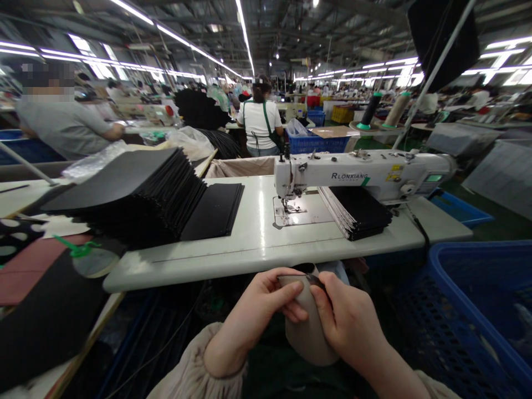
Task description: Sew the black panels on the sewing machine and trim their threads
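Both hands are below the front edge of the sewing table, gripping one curled grey-beige fabric panel [307, 327] with a dark edge. My left hand [280, 296] pinches its upper left side between thumb and fingers. At the upper right, my right hand [347, 310] is closed on the same panel, near a small dark piece at its edge whose kind I cannot make out. Beyond them stands a white sewing machine [353, 172], its needle area bare of cloth. A stack of black panels [361, 213] with pale edges lies under the machine's arm.
On the table's left rises a tall pile of black panels [137, 194], beside a lower black stack [214, 210]. A blue basket [444, 293] stands at the right. Thread cones [369, 111] are behind the machine. Co-workers [260, 119] sit ahead and at the left.
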Available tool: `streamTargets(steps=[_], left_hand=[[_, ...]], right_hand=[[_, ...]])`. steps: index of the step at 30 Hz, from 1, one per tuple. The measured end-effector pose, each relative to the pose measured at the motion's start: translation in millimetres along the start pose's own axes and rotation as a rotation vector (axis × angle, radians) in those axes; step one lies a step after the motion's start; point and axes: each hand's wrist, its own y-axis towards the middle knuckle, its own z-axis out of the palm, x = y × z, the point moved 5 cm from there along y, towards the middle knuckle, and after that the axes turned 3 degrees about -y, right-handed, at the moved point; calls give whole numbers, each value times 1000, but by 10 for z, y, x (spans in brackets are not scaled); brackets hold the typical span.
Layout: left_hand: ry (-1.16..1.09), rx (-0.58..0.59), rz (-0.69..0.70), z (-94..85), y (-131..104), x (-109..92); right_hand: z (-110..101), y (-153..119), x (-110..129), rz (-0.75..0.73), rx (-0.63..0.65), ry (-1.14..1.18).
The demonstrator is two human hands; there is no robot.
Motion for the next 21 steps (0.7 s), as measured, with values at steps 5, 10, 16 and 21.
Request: streamTargets(steps=[5, 10, 16, 21], left_hand=[[-2, -44, 38, -2, -2, 5], [-14, -90, 70, -46, -9, -8], [-34, -71, 65, -79, -18, -8], [-22, -78, 62, -87, -21, 8]], right_hand=[[15, 23, 23, -25, 2, -5], [24, -10, -33, 77, 38, 101], [18, -33, -42, 111, 75, 94], [12, -23, -19, 109, 79, 82]])
